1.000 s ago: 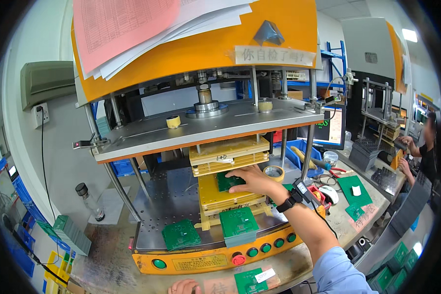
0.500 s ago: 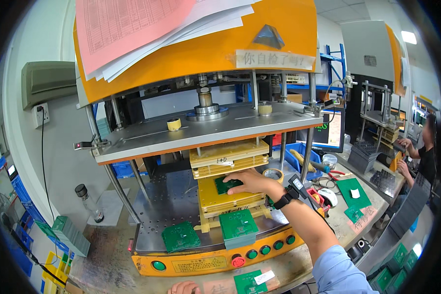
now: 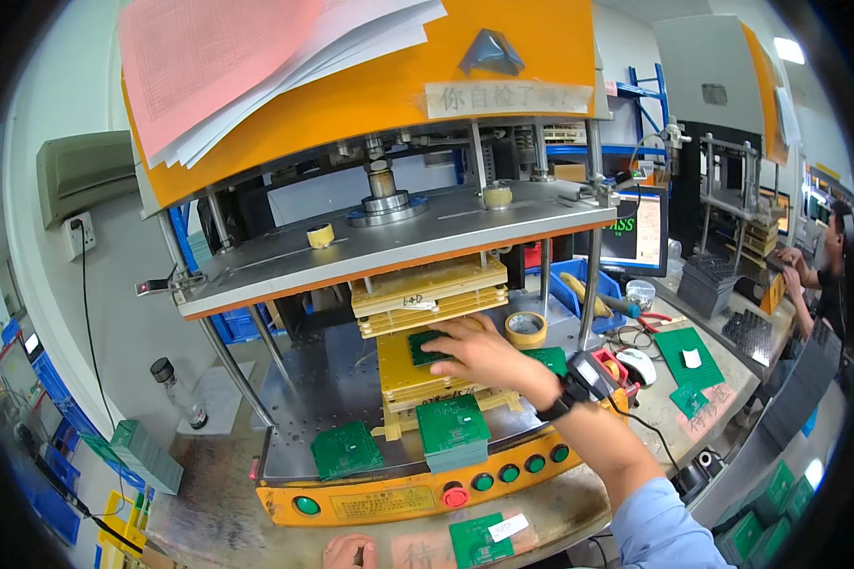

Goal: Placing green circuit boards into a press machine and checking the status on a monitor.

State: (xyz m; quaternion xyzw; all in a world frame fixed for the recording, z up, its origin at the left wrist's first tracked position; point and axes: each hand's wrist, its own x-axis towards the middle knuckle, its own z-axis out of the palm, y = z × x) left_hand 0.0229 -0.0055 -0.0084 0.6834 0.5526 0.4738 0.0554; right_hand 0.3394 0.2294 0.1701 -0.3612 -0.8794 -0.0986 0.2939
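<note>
My right hand [image 3: 489, 353] reaches over the yellow test fixture, its fingers stretched and apart. Fingertips reach over a green circuit board [image 3: 424, 349] lying on the fixture's lower plate [image 3: 406, 381]; whether they touch it is hard to tell. Above hangs the upper fixture block [image 3: 429, 294], raised off the lower one. My left hand [image 3: 349, 550] rests at the bench's front edge, loosely curled, with nothing visible in it and its lower part cut off. In front of the fixture stands a stack of green boards [image 3: 453, 427], and more boards [image 3: 346, 449] lie to its left.
Green and red buttons [image 3: 455, 495] line the press's front. A labelled board [image 3: 479, 541] lies on the bench. Right of the fixture are a tape roll [image 3: 526, 329], a handheld device [image 3: 590, 375] and a mouse [image 3: 640, 368]. A co-worker [image 3: 830, 270] works at far right.
My right hand has lifted its fingers apart over the board, which stays on the lower plate. My left hand has curled slightly at the bench edge. The whole view has shifted a little.
</note>
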